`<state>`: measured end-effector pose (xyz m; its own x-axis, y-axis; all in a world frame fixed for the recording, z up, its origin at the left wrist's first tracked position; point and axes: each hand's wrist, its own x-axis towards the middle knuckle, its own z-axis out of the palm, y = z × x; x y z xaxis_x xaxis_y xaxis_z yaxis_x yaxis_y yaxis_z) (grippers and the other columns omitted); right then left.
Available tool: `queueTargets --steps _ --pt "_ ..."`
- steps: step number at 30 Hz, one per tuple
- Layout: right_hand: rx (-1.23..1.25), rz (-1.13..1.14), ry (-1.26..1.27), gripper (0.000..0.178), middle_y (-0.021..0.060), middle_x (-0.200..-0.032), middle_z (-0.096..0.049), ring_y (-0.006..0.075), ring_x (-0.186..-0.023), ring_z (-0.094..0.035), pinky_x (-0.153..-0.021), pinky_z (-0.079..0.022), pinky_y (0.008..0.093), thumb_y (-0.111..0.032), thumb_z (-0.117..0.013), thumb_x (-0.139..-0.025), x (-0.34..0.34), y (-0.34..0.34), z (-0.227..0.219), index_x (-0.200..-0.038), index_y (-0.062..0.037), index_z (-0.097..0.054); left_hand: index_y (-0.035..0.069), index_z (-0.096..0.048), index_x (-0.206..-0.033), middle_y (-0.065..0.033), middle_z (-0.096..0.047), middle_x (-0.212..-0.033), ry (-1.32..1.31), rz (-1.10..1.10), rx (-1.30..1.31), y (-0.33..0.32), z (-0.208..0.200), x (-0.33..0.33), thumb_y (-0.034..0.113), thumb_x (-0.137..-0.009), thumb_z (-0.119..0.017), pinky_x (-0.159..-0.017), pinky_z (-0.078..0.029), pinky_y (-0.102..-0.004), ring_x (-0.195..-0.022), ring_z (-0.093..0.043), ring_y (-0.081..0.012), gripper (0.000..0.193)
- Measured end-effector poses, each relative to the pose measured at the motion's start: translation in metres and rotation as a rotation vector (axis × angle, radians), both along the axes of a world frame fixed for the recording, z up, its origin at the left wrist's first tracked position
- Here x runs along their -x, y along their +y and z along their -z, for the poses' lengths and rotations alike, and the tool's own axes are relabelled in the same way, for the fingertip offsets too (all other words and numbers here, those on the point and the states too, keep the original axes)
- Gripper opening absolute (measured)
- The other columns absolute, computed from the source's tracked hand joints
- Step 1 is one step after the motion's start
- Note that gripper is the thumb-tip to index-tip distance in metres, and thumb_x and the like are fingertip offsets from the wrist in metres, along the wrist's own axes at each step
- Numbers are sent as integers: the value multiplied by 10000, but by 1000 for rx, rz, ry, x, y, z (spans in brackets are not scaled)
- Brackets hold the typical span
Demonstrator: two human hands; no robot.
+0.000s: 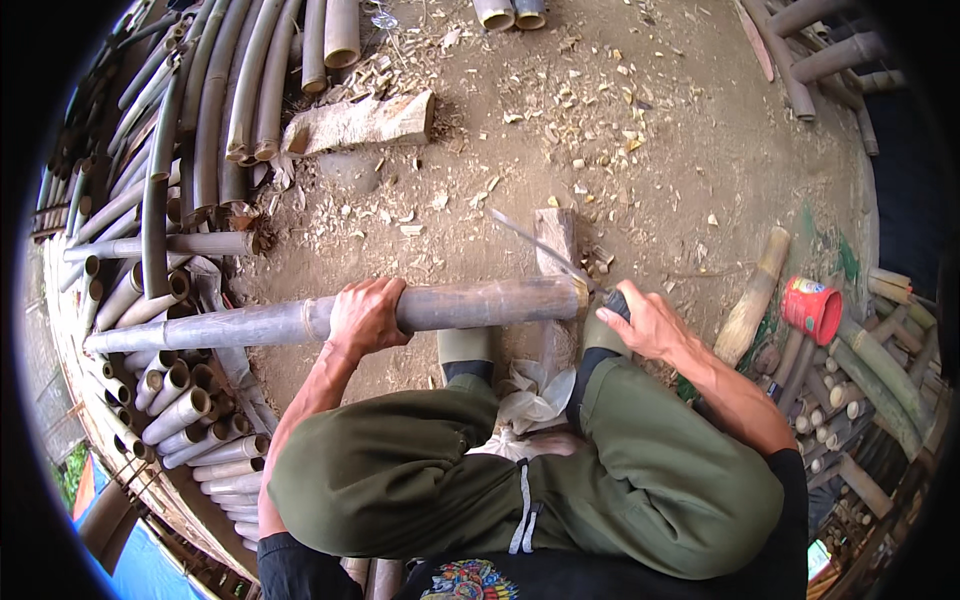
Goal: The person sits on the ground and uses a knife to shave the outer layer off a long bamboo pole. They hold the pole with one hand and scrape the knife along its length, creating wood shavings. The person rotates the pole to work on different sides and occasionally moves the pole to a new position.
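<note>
A person sits low over a dirt floor [650,150] strewn with pale wood chips, knees in olive trousers filling the near part of the view. The left hand [365,318] is curled over the top of a long bamboo pole [480,303], fingers wrapped around it in a closed grip near its middle. The pole lies nearly level across the scene, its left end reaching over a stack of cut bamboo tubes [180,410] and its right cut end resting on a wooden chopping block [556,235] that stands just beyond the knees.

The right hand [645,322] is closed around the dark handle of a long knife [545,248]. The thin blade slants up and to the left from the hand, crossing in front of the block, its base right at the pole's cut end; whether the edge touches the pole cannot be told.

To the right, a thick wooden club [755,297] lies on the ground, and just beside it a red can [812,308] tipped on its side. Farther off, a squared log [360,123] lies among the chips, with more long bamboo poles [230,90] piled at the far left.
</note>
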<state>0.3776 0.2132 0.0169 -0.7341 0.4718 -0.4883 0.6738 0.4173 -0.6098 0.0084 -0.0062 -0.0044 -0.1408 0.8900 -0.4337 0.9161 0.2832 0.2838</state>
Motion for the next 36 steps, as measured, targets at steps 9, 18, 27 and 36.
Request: queueTargets --steps 9,18,27,36 --pt "-68 -57 -194 435 211 -723 -642 379 -693 -687 -597 -526 448 -385 -643 -931 0 17 17 -1036 26 -546 123 -615 -1004 -78 -668 -913 7 2 -5 -4 -1 -3 307 -572 -818 -806 -519 -432 -897 -660 -297 511" --pt "-184 -42 656 414 157 -698 -619 308 -617 -664 -555 -521 398 -372 -712 -896 13 -7 -19 -1025 -13 -552 126 -580 -945 -65 -641 -871 42 -6 -100 -3 -2 -7 266 -582 -781 -790 -500 -426 -865 -650 -280 437" --pt "-76 94 471 460 222 -736 -653 376 -696 -700 -560 -522 424 -429 -634 -938 28 -6 -47 -1019 14 -534 133 -583 -951 -36 -621 -850 169 0 -298 -10 7 -15 204 -647 -722 -761 -477 -416 -839 -630 -244 342" --pt "39 19 -3 431 210 -728 -662 367 -712 -708 -604 -547 456 -401 -675 -917 19 6 -23 -988 4 -549 128 -578 -990 -32 -634 -893 176 0 -256 -12 7 -17 194 -632 -728 -804 -476 -410 -890 -639 -239 394"
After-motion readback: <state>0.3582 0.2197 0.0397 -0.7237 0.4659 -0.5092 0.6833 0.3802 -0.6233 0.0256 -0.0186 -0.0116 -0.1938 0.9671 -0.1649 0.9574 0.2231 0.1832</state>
